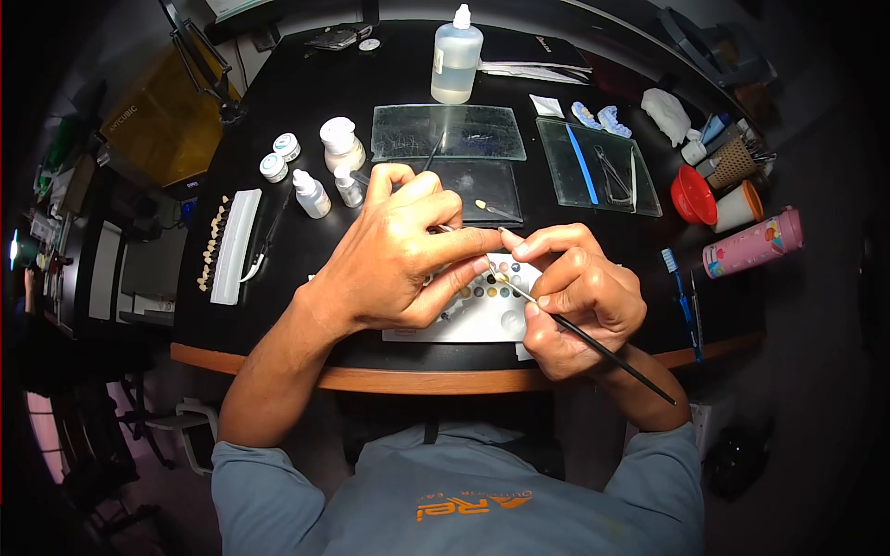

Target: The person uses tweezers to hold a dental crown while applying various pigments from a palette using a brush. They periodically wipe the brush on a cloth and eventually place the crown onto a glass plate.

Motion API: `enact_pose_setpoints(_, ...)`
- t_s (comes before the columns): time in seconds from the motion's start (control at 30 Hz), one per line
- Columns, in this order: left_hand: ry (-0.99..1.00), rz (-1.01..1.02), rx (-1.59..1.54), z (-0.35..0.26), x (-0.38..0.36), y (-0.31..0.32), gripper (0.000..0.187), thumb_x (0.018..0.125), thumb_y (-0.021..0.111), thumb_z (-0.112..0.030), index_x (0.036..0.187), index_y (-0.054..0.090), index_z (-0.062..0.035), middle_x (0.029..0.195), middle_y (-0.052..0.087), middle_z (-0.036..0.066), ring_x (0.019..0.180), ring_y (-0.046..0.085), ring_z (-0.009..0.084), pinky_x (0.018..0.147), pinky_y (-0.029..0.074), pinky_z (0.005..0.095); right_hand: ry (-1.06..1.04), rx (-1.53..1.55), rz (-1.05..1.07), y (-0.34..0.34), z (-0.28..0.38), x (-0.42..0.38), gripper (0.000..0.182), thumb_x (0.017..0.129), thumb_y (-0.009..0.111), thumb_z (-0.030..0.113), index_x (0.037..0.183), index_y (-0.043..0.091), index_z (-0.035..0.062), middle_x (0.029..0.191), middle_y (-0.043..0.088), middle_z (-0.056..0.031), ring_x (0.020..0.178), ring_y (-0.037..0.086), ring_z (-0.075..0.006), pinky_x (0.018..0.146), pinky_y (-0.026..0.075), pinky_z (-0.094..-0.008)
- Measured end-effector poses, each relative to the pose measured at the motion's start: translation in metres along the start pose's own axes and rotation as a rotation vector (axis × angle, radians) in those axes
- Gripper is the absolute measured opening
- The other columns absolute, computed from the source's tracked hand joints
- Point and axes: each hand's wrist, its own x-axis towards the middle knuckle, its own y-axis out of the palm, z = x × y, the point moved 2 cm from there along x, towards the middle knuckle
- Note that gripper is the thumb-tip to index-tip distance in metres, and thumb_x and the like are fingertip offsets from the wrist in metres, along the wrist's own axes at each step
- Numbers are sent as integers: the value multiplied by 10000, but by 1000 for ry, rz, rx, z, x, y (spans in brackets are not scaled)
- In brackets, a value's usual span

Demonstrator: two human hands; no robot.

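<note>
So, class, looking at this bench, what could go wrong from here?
The black-handled brush in the right hand works very near the fingers of the left hand, so a small slip might smear them.

Both hands hover around the white palette; a lowered knuckle could drag through its coloured spots.

The small pale piece sits loose-looking on the black slab just beyond the hands and might get knocked.

Brightly lit centre, glare on the glass plates, surroundings dim; the wide view curves and darkens at its edges.
</note>
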Motion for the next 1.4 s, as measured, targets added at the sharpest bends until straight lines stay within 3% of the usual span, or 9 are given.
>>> enact_pose_setpoints(1.23, 27, -28, 2, 0, 0, 0, 291, 866, 819, -186, 1153, 848, -146, 751, 513, 3, 784, 497, 214, 904, 336, 428, -28, 24, 17, 0, -1, 1, 214, 681, 708, -119, 784, 587, 25, 753, 650, -88, 978, 749, -347, 882, 652, -462)
enact_pose_setpoints(1.4, 27, -27, -1, -1, 1, -1, 282, 864, 821, -182, 1142, 850, -143, 754, 510, 1, 781, 496, 212, 904, 338, 425, -45, 5, 41, 0, -1, 1, 180, 754, 683, -86, 844, 582, 32, 741, 644, -86, 936, 711, -334, 886, 631, -473)
